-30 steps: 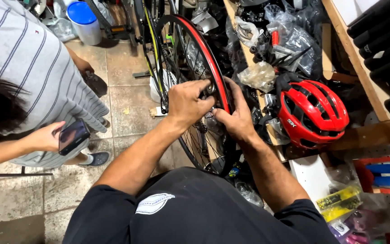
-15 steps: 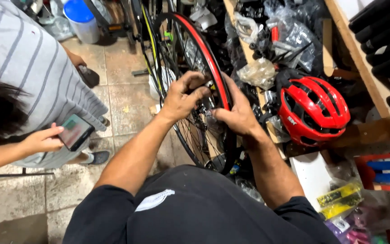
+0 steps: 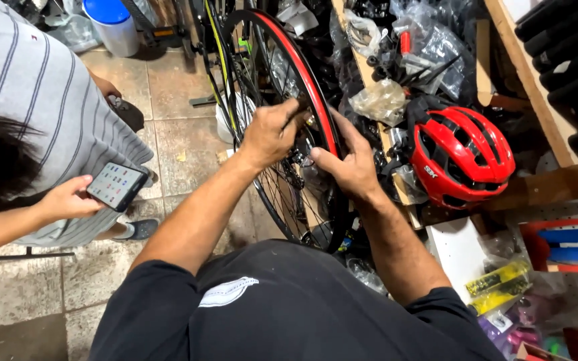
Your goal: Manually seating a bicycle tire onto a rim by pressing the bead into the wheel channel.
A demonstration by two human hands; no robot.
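Observation:
A bicycle wheel point(image 3: 306, 80) with a red rim and black tyre stands upright in front of me. My left hand point(image 3: 272, 134) grips the rim on its left side, fingers curled over the red edge. On the right side my right hand point(image 3: 348, 164) presses against the rim and spokes, thumb pointing left toward the other hand. Both hands sit close together around the same stretch of rim, with spokes and a small metal part half hidden between them.
A person in a striped shirt point(image 3: 35, 87) stands at the left holding a phone point(image 3: 116, 185). A red helmet point(image 3: 461, 155) lies on the cluttered wooden shelf point(image 3: 556, 180) at right, among plastic bags of parts. A blue-lidded bucket point(image 3: 112, 23) stands on the tiled floor behind.
My hands have shifted slightly along the rim, and the left hand's fingers now curl further over it. The person at left has turned the phone screen up.

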